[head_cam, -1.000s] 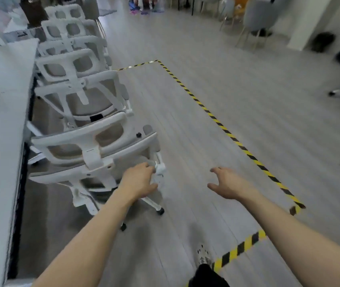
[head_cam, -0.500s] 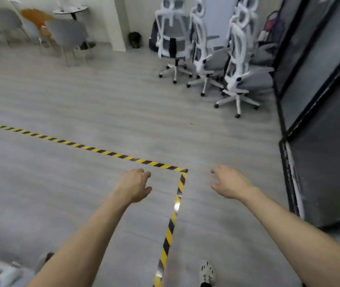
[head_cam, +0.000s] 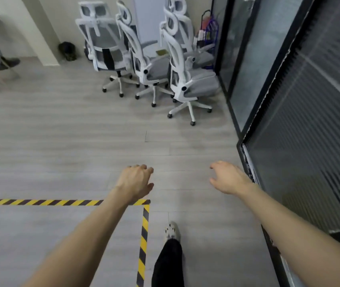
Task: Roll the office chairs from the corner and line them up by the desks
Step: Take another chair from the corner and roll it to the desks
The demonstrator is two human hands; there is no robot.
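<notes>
An office: white mesh swivel chairs (head_cam: pixel 154 65) clustered beside a glass partition (head_cam: pixel 289 79), hazard tape (head_cam: pixel 40 202) on grey flooring.

No writing can be read.
The one sign-like marking is yellow-and-black striped tape (head_cam: pixel 40 202) on the floor (head_cam: pixel 61 131), laid in a right-angle corner and bearing no words. The coloured things in the rack (head_cam: pixel 208 30) behind the chairs (head_cam: pixel 185 79) are too blurred to make out any lettering.
</notes>
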